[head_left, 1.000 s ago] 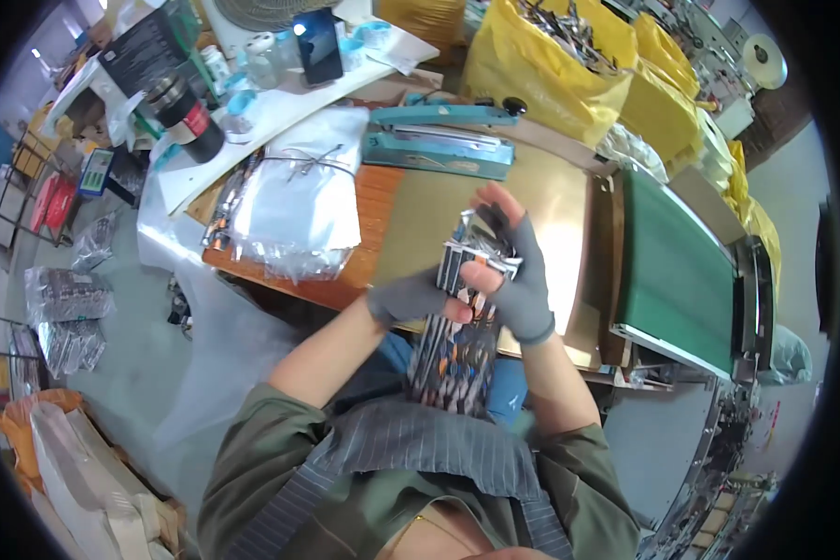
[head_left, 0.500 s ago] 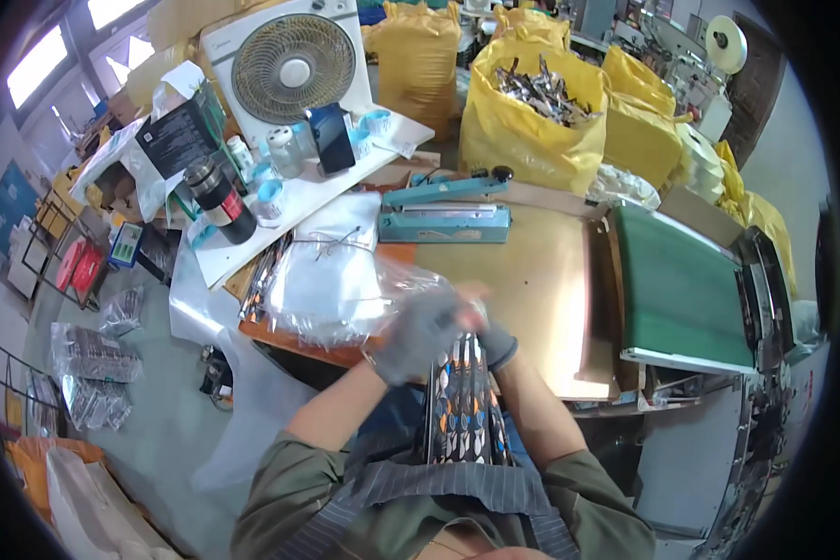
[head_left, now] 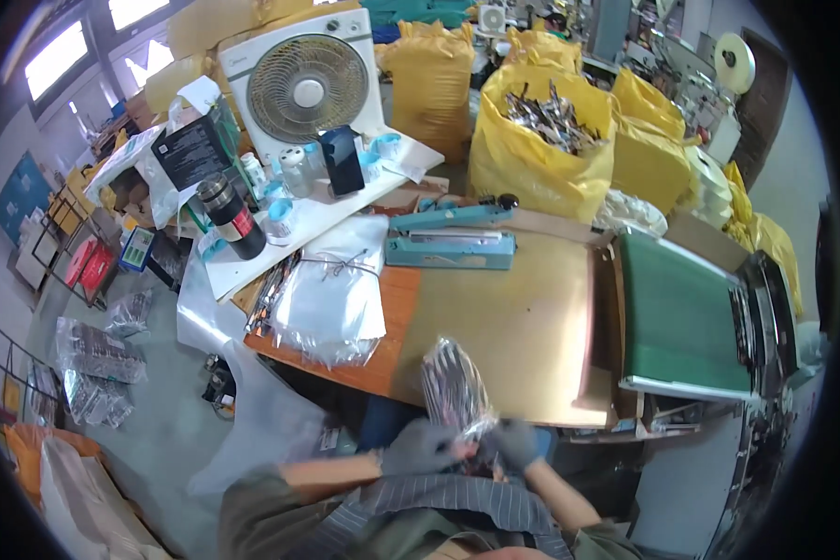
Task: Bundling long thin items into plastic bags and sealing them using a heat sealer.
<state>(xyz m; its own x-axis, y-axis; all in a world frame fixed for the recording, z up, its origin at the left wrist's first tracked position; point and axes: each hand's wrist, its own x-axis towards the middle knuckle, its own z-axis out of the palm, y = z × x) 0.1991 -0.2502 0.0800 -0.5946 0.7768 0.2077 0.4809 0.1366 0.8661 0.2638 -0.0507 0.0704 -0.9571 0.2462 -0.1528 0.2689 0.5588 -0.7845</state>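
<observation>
Close to my lap, my left hand (head_left: pixel 422 448) and my right hand (head_left: pixel 513 443), both in grey gloves, are closed on the near end of a clear plastic bag (head_left: pixel 455 378). Inside it is a bundle of long, thin, dark printed pieces, and its far end reaches over the table's front edge. Some fingers are blurred or hidden by the plastic. Beyond my left hand lies a stack of clear flat bags (head_left: pixel 331 294), tied across with a dark cord. A teal bar heat sealer (head_left: pixel 451 249) stands at the back of the table.
A white shelf board (head_left: pixel 294 224) carries a dark flask (head_left: pixel 231 217), a phone (head_left: pixel 342 161) and jars, with a box fan (head_left: pixel 306 89) behind. To the right is a green conveyor belt (head_left: pixel 686 317). An open yellow sack (head_left: pixel 543 149) of strips stands beyond. Filled bags (head_left: pixel 98 353) lie on the left floor.
The printed bundle, earlier upright before my apron, is now inside the clear bag, pointing away from me. Both hands have come down toward my lap, and the view has tilted up slightly.
</observation>
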